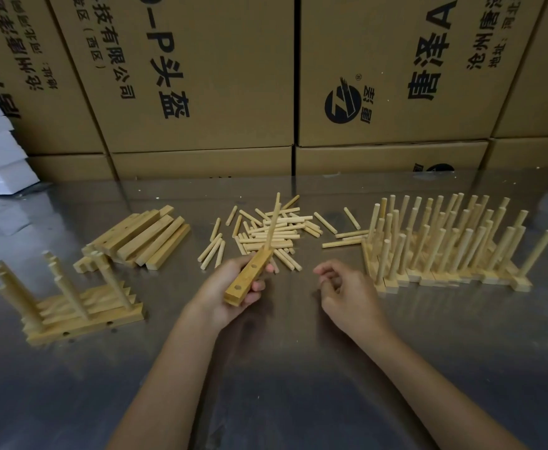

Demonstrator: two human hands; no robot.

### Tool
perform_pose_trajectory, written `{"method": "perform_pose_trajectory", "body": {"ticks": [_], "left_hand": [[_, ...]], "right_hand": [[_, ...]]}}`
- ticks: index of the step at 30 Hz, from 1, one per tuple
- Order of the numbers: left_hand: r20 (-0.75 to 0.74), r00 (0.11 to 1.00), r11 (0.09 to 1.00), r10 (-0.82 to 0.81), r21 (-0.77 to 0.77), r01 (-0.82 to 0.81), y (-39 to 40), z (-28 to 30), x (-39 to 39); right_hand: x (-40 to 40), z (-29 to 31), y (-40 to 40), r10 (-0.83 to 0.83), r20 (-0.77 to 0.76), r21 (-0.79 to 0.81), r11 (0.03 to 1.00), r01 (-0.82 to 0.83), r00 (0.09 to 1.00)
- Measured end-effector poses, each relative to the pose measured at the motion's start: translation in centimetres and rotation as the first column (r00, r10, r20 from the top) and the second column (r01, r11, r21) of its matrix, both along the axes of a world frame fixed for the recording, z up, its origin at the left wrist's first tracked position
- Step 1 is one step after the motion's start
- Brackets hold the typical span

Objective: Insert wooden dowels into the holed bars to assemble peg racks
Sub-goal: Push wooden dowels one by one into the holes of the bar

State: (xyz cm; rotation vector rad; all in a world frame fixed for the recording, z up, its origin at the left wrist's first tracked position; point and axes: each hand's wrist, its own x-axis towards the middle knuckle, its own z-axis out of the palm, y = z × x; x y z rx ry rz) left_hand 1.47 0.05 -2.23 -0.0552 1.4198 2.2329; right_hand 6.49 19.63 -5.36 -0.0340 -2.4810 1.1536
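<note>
My left hand (230,289) grips a holed bar (247,277) with one dowel (273,222) standing in it, mid-frame; my right hand (344,293) hangs loosely curled, holding nothing.

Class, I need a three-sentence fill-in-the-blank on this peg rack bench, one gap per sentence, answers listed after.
1. The holed bar is held in the ____ hand.
2. That bar has ____ dowel standing in it.
3. The right hand holds ____.
4. The finished racks stand on the ____ side of the loose dowels.

Answers: left; one; nothing; right

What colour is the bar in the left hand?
Golden-brown wood, the bar, seen in the head view.
</note>
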Motion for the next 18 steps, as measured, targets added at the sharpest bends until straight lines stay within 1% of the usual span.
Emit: {"method": "perform_pose_trajectory", "body": {"ticks": [3, 7, 9, 13, 15, 18], "left_hand": [[-0.008, 0.993, 0.991, 0.118, 0.067, -0.118, -0.5, -0.2, -0.4], [-0.009, 0.981, 0.973, 0.193, 0.127, -0.190, -0.6, -0.3, -0.5], [0.002, 0.977, 0.968, 0.213, 0.133, -0.211, -0.6, -0.3, -0.4], [0.023, 0.976, 0.970, 0.217, 0.110, -0.219, -0.3, -0.4, -0.4], [0.043, 0.978, 0.971, 0.206, 0.111, -0.210, 0.0, -0.5, -0.5], [0.046, 0.979, 0.973, 0.200, 0.112, -0.204, 0.3, -0.5, -0.4]], "right_hand": [[-1.9, 0.1, -0.8, -0.045, 0.043, 0.110, 0.993, 0.040, 0.998], [-4.7, 0.6, -2.9, -0.074, 0.110, 0.151, 0.987, 0.057, 0.991], [-5.3, 0.8, -3.6, -0.112, 0.121, 0.126, 0.987, 0.097, 0.986], [-4.2, 0.4, -2.8, -0.157, 0.150, 0.024, 0.988, 0.155, 0.976], [-3.3, 0.6, -1.8, -0.166, 0.177, 0.044, 0.986, 0.161, 0.970], [-2.2, 1.1, -0.7, -0.152, 0.200, 0.146, 0.981, 0.124, 0.968]]}}
